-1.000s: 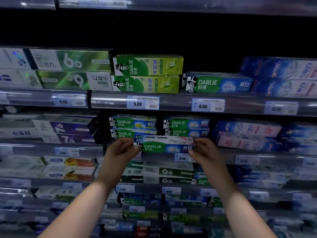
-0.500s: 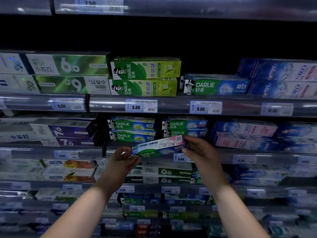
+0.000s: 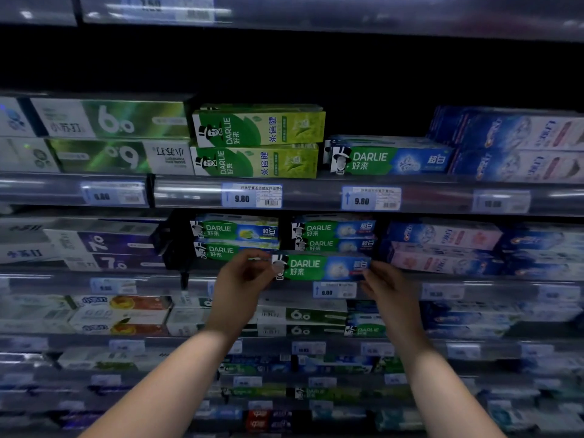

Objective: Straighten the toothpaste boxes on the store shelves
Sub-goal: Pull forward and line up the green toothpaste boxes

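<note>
1. The green-and-blue Darlie box [image 3: 319, 267] lies level with its long printed face outward, at the near edge of the middle shelf rail [image 3: 474, 281], just above a blurred price tag [image 3: 335, 289]
2. Whether it rests on the shelf or is held clear of it cannot be told
3. The left hand [image 3: 243, 279] pinches the box's left end, fingers curled in beside the top-hat logo
4. The right hand [image 3: 388, 292] pinches the right end, its fingertips closed on the corner
5. Just behind the box stands a stack of two matching Darlie boxes [image 3: 335, 237]; the held box covers the stack's lower edge
6. Left of that is a second Darlie stack [image 3: 235, 238], its lower box partly hidden by the left hand
7. Purple 7.0 boxes [image 3: 110, 251] lie further left, pink and blue boxes [image 3: 442, 248] to the right
8. On the shelf above, two green Darlie tea boxes [image 3: 259, 143] are stacked over a 9.80 tag [image 3: 251, 196]
</note>
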Tool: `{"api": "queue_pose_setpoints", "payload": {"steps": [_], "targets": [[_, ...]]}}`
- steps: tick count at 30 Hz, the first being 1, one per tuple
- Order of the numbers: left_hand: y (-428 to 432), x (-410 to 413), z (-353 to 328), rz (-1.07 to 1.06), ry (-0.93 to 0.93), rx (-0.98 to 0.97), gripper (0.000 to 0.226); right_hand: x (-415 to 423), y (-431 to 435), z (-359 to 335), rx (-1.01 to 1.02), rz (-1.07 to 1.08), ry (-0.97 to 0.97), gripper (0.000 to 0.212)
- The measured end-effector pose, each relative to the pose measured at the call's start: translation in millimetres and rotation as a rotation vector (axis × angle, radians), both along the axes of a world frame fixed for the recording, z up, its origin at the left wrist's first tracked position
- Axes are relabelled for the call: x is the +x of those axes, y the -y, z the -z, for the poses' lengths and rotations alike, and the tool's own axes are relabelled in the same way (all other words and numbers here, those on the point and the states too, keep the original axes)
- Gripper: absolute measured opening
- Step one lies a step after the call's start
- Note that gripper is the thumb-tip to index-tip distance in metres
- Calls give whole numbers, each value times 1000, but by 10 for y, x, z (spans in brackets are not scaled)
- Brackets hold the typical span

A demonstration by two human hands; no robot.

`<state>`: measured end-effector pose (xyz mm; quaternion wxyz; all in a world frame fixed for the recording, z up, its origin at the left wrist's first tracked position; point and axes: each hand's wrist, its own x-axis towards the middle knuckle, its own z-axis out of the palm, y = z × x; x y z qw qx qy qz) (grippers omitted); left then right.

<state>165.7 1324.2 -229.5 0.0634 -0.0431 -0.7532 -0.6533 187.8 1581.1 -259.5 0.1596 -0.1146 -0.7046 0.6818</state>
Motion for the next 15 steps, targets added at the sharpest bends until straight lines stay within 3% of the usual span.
{"api": "queue_pose_setpoints", "payload": {"steps": [3, 5, 9, 15], "targets": [[-262, -146, 83, -18, -43, -111, 20, -63, -128, -37, 57, 92, 22, 25], [-409, -258, 142, -23, -32, -148, 30, -90, -203, -68, 105, 118, 21, 32], [-539, -409, 200, 22, 16, -204, 50, -124, -294, -117, 274, 74, 81, 30], [-494, -417, 233, -9, 12, -483, 54, -182, -372, -66, 416, 48, 209, 38]]}}
